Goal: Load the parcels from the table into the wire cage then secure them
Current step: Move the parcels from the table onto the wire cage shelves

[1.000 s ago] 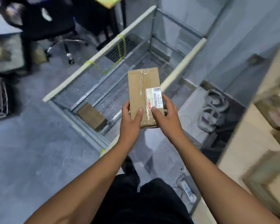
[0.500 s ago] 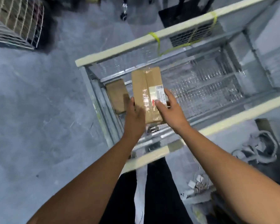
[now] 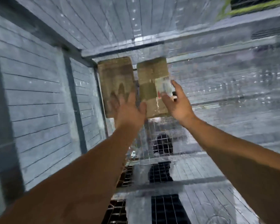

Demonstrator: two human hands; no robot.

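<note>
I look down into the wire cage (image 3: 39, 94). A plain brown parcel (image 3: 115, 73) lies on the mesh floor in the far left corner. Close beside it on the right is a brown parcel with a white label (image 3: 149, 81). My right hand (image 3: 176, 102) grips its near right side, thumb on top by the label and fingers along the edge. My left hand (image 3: 129, 110) is blurred, its fingers spread over the plain parcel and its thumb against the labelled parcel's near left corner.
Slatted grey cage walls rise on the left and at the top. A yellow-green strap (image 3: 249, 11) shows at the top right. Bare mesh floor (image 3: 225, 88) stretches to the right of the parcels. Dark trousers (image 3: 162, 144) show through the near mesh.
Both arms have reached deep into the cage and brought the labelled parcel down beside the plain one. My left hand's fingers have come off it and spread.
</note>
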